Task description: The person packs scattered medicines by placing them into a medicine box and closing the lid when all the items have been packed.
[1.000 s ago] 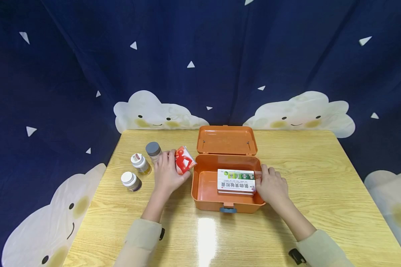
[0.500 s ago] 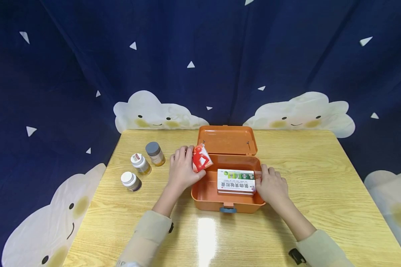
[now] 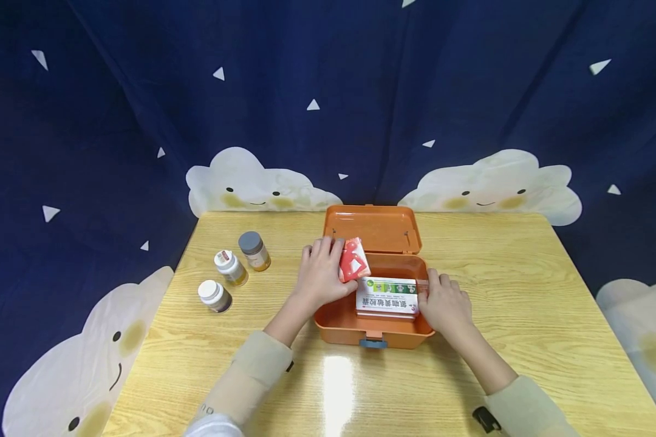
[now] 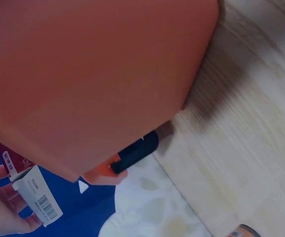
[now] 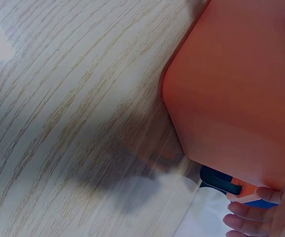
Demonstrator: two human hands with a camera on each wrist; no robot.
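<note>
My left hand (image 3: 324, 273) grips a small red-and-white medicine box (image 3: 354, 261) over the left back part of an orange storage box (image 3: 343, 335). In the left wrist view, the barcoded white side of the medicine box (image 4: 38, 196) shows beyond the orange wall, with fingers behind it. My right hand (image 3: 446, 301) holds the right wall of the orange box at its rim. Inside lies a white-and-green medicine carton (image 3: 386, 297), on top of another carton edge. The orange box's lid is tipped back, and a blue-grey latch (image 3: 373, 343) sits at its front.
To the left on the wooden table (image 3: 525, 315) stand three pill bottles: a grey-capped one (image 3: 254, 250), a white-capped amber one (image 3: 231, 268) and a white-capped dark one (image 3: 215, 296). A dark blue curtain (image 3: 361, 91) with clouds hangs behind the table.
My left hand has carried the red-and-white medicine box rightward, from beside the grey-capped bottle to over the orange box. The right hand has stayed on the rim.
</note>
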